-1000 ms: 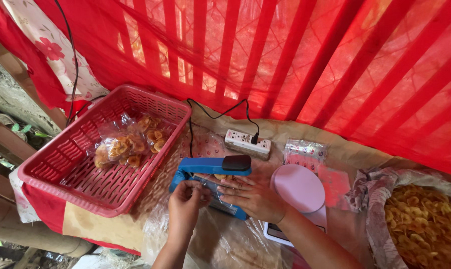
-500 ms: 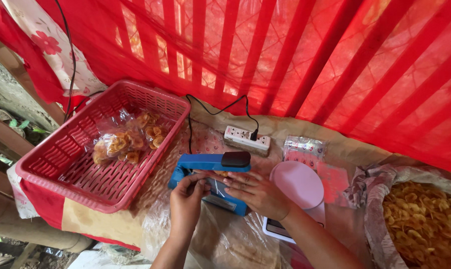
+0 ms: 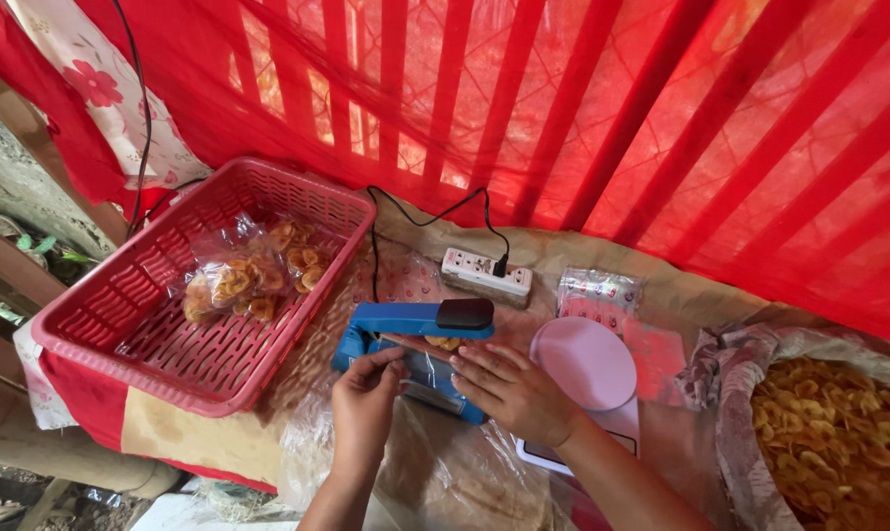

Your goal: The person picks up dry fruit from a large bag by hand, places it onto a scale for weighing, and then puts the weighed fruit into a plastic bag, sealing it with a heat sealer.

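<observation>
Blue heat sealer (image 3: 411, 339) sits mid-desk w/ its arm raised, and you've got a clear snack bag (image 3: 427, 366) laid across its base: your left hand (image 3: 364, 403) pinches the bag's near-left edge in a closed grip, while your right hand (image 3: 512, 388) lies flat w/ fingers spread, pressing the film down, not clasping it. Keep the bag mouth flat and wrinkle-free across the sealing strip, chips pushed back from the seam, fingers off the bar. Sealed packs (image 3: 248, 275) lie in the red basket (image 3: 120, 315) on the left; pink scale (image 3: 588, 364) just right of your hand.
</observation>
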